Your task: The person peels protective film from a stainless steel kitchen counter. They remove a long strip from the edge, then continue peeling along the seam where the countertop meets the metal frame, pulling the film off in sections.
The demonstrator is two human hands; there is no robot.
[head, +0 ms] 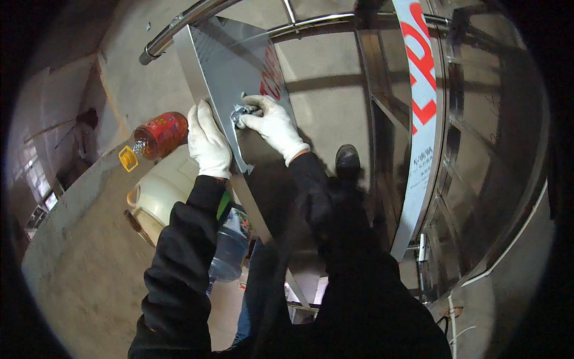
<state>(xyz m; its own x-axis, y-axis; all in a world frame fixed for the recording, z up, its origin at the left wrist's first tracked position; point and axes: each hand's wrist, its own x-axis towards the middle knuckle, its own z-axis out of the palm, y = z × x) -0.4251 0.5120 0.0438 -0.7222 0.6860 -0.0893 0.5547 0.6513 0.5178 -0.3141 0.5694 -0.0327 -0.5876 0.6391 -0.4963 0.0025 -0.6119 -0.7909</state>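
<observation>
A long metal panel (269, 197) with a folded side edge slopes across the middle, in front of my body. Grey protective film (228, 58) with red lettering covers its upper part, while the lower part is bare, dark and reflective. My right hand (276, 125), in a white knit glove, pinches a crumpled wad of film (241, 114) above the panel. From that wad a loose strip (242, 155) runs down along the left edge. My left hand (208, 141), gloved likewise, lies against the panel's folded edge with its fingers stretched out; its thumb is hidden.
Left of the panel lie a bottle with a red label (163, 132), a cream plastic barrel (168, 184) and a clear water jug (229, 251). A polished tube (157, 49) crosses the top. To the right stands a metal frame (374, 80) beside a film-covered strip (419, 89).
</observation>
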